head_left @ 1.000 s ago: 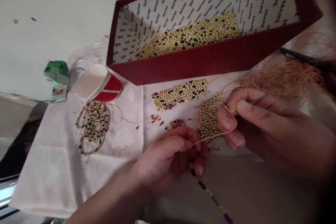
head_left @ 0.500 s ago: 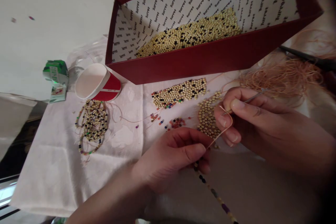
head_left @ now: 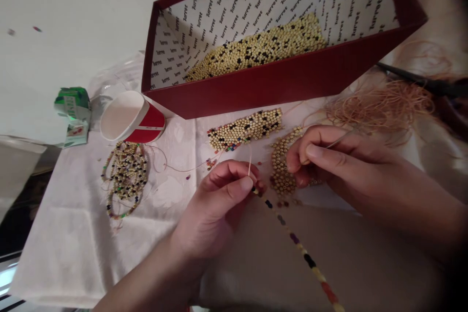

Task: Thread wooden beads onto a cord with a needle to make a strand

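Thumb and fingers of my left hand [head_left: 223,197] are closed on the end of a bead string [head_left: 292,236]. A short pale thread end [head_left: 250,158] stands up from that pinch. The string of black, cream, purple and orange beads slants down to the lower right, out of the picture. My right hand [head_left: 332,161] pinches a thin metal needle [head_left: 341,140], its shaft showing behind the thumb and its tip hidden by the fingers. This hand hovers at the edge of a patch of loose cream beads [head_left: 283,170]. A gap separates the two hands.
A dark red box [head_left: 256,78] holding many beads stands behind the hands. A paper cup [head_left: 146,124], coiled bead strings [head_left: 126,175] and a green carton [head_left: 75,105] are at left. More loose beads [head_left: 248,129] lie centrally; tangled thread [head_left: 380,105] is at right.
The thread that ran between my hands has left the right hand and now stands up from the left. My left hand has moved left and up with the bead string; the hands are farther apart.
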`<control>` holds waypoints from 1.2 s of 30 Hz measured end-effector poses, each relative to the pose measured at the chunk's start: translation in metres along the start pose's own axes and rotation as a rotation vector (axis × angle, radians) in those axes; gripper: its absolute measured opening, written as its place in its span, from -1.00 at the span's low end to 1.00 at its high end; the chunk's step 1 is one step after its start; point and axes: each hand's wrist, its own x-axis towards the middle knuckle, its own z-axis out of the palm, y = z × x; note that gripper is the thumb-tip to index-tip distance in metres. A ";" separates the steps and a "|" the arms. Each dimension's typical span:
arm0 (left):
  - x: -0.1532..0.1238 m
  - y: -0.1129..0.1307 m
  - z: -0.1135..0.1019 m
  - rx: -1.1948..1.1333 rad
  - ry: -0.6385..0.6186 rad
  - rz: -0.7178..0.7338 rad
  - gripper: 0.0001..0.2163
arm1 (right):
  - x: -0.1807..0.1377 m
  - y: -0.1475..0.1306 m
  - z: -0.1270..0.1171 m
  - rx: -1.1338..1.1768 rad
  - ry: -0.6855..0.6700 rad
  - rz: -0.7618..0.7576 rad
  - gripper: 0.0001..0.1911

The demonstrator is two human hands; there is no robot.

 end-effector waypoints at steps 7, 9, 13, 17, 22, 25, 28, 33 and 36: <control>-0.001 -0.001 0.000 0.009 0.028 -0.006 -0.92 | 0.000 -0.002 0.002 -0.052 0.020 -0.042 -0.69; -0.001 -0.001 0.001 0.013 0.028 -0.004 -0.92 | 0.000 -0.003 0.002 -0.129 -0.006 -0.067 -0.68; -0.002 -0.001 0.004 -0.008 0.026 -0.012 -0.92 | 0.001 -0.003 0.006 -0.211 -0.052 -0.095 -0.74; -0.004 -0.005 0.006 -0.031 -0.005 -0.043 -0.93 | 0.002 -0.001 0.017 -0.128 -0.182 -0.087 -0.85; -0.006 -0.012 0.007 -0.010 -0.060 -0.031 -0.95 | 0.000 0.000 0.029 0.076 -0.338 -0.006 -0.94; -0.006 -0.012 0.007 -0.010 -0.059 -0.014 -0.96 | -0.002 0.001 0.033 0.104 -0.354 -0.001 -0.87; -0.006 -0.009 0.008 -0.040 -0.018 -0.014 -0.93 | -0.004 0.003 0.033 0.018 -0.349 -0.060 -0.91; -0.006 -0.003 0.008 -0.068 0.046 0.027 -0.94 | -0.006 0.003 0.030 -0.049 -0.415 0.004 -0.93; -0.006 -0.003 0.006 -0.080 0.038 0.038 -0.95 | -0.007 0.001 0.028 -0.069 -0.433 0.041 -0.93</control>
